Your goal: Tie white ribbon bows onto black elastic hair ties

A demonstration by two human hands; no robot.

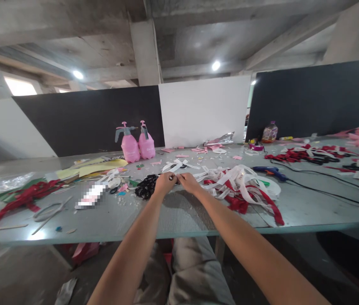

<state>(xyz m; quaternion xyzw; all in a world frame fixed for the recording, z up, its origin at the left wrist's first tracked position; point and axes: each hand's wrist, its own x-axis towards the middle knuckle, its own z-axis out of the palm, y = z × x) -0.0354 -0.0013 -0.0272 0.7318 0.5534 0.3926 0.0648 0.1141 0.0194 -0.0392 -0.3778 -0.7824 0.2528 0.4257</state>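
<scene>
My left hand (pixel 166 184) and my right hand (pixel 189 182) meet over the middle of the table, fingers pinched together and fingertips nearly touching. Whatever is between them is small and mostly covered by the fingers; a pale bit and a dark spot show there. Against my left hand lies a heap of black ribbon pieces (pixel 144 186). Just beyond the fingertips are loose white ribbon strips (pixel 179 164). To the right of my right hand spreads a tangled pile of white ribbons (pixel 244 180) with red ribbons (pixel 239 204) among them.
A blue glue gun (pixel 273 171) with a black cord lies right. Two pink spray bottles (pixel 131 146) stand at the back, left of a white panel (pixel 205 112). Red ribbons (pixel 28 199) and a wire coil (pixel 46 212) lie left. More red ribbons (pixel 296 154) lie far right, near a bottle (pixel 270 133).
</scene>
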